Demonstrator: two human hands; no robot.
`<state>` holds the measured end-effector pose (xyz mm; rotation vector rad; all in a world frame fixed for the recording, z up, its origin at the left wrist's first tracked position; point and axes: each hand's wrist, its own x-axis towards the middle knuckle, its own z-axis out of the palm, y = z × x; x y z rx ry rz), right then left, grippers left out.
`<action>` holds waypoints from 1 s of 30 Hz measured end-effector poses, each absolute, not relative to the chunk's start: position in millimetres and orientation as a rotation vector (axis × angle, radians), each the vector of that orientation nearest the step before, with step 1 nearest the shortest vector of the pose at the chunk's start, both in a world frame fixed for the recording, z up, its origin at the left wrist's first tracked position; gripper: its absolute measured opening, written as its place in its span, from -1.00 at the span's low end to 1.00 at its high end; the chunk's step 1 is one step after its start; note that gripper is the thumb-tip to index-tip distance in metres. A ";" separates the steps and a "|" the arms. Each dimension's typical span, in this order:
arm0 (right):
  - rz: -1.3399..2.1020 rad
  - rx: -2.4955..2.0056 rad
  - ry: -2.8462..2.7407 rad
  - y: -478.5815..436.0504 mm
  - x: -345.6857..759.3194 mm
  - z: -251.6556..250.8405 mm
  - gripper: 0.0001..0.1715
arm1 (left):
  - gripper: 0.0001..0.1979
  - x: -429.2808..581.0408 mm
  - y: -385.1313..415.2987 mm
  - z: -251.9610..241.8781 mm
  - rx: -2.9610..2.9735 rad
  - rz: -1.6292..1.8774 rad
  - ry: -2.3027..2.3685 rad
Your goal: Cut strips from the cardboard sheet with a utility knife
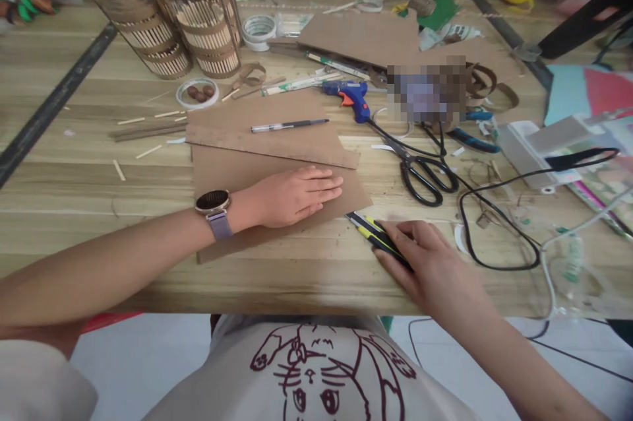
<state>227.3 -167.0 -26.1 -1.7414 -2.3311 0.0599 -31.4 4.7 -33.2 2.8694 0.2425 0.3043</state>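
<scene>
Your left hand (pixel 297 195) lies flat and palm down, fingers straight and close together, on the lower cardboard sheet (pixel 232 173) near its right edge. It rests on the sheet and grips nothing. A watch (pixel 213 202) sits on that wrist.

Your right hand (pixel 430 262) is closed over the rear of a yellow-and-black utility knife (pixel 368 231), fingers curled across the handle. The knife lies low on the wooden table (pixel 74 170), its front end pointing up-left, just beside the sheet's lower right corner. You cannot tell from this view whether the blade is extended.

The lower sheet lies directly before you, with 1 upper cardboard sheet (pixel 277 140) overlapping its far edge. A black pen (pixel 289 125) rests on that upper sheet. Black-handled scissors (pixel 420 170) lie right of both sheets, near a looping black cable (pixel 494 210). A blue glue gun (pixel 351 96) lies beyond them.
</scene>
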 end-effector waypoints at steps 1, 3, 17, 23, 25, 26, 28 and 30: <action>0.054 -1.727 -2.338 -166.8 226.7 -26.3 -0.54 | -0.56 -31.3 4.6 -33.2 2.869 0.303 0.243; 0.049 -1.700 -2.335 -167.4 225.5 -26.9 -0.53 | -0.56 -31.0 4.7 -33.7 2.870 0.298 0.242; 0.110 -1.691 -2.305 -167.8 214.9 -31.5 -0.52 | -0.54 -30.4 4.9 -35.5 2.904 0.302 0.235; 0.066 -1.646 -2.314 -167.7 211.0 -33.3 -0.52 | -0.55 -30.5 4.5 -34.1 2.910 0.253 0.265; 0.039 -1.636 -2.328 -168.1 209.8 -32.9 -0.53 | -0.54 -30.5 4.4 -34.0 2.914 0.253 0.252; 0.034 -1.637 -2.335 -168.1 208.9 -32.7 -0.53 | -0.54 -30.5 4.3 -34.2 2.913 0.258 0.248; 0.037 -1.642 -2.340 -167.9 206.5 -32.8 -0.52 | -0.54 -30.4 4.2 -34.5 2.909 0.274 0.247; 0.045 -1.642 -2.336 -168.0 203.8 -33.3 -0.51 | -0.56 -30.3 4.0 -34.8 2.904 0.282 0.247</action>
